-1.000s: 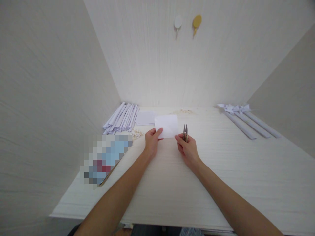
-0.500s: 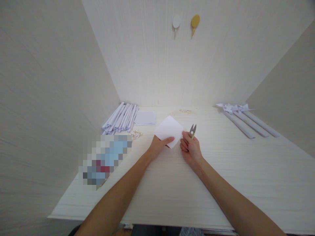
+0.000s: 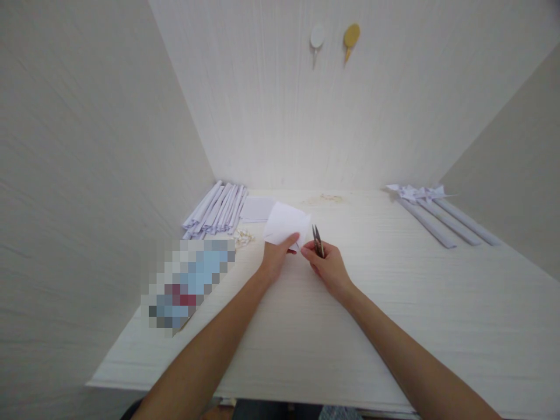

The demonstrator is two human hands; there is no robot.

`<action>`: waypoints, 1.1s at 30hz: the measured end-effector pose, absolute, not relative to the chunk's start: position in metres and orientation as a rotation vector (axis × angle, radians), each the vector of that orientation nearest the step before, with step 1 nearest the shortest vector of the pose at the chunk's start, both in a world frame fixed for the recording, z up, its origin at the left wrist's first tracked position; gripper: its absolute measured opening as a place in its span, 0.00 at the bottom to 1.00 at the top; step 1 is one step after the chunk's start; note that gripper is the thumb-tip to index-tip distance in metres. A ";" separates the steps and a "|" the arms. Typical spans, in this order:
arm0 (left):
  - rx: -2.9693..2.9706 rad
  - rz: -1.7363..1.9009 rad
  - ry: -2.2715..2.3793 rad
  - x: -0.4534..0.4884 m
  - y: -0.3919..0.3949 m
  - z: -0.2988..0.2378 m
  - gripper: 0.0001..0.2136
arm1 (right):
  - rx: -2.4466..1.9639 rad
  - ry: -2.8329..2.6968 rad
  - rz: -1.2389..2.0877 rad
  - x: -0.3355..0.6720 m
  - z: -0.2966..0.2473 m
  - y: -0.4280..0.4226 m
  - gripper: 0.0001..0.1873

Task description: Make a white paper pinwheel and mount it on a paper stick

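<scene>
A white square of paper (image 3: 286, 223) is held in my left hand (image 3: 275, 258), thumb on top and fingers beneath. Short cuts or creases show near its corners. My right hand (image 3: 329, 265) is closed around a small pair of thread snips (image 3: 318, 240), whose dark blades point up and away from me. The right thumb and forefinger are at the paper's lower right corner; whether they pinch it I cannot tell. Behind the paper, partly covered by it, lies a stack of white paper squares (image 3: 255, 210).
Rolled paper tubes (image 3: 219, 209) are piled at the back left, by a heap of small whitish pieces (image 3: 243, 238). A pixelated blue item (image 3: 196, 280) lies at left. Paper pinwheels (image 3: 417, 193) on tubes lie back right. Two hooks (image 3: 352, 36) are on the wall.
The paper has turned and shifted left in my left hand. My right hand has moved left toward its near corner, carrying the thread snips along.
</scene>
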State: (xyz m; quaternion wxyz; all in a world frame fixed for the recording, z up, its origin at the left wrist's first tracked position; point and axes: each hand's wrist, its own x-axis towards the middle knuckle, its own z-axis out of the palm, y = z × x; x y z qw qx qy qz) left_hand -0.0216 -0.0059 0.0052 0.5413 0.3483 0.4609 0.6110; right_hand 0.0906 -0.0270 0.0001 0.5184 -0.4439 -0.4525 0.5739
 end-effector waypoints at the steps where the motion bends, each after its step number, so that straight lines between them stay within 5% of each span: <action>1: 0.818 1.462 1.089 -0.022 -0.006 0.006 0.14 | -1.074 -1.143 1.364 0.090 -0.001 -0.027 0.12; 33: 1.004 1.511 1.337 -0.018 -0.014 0.009 0.10 | -1.100 -1.151 1.330 0.088 0.003 -0.028 0.07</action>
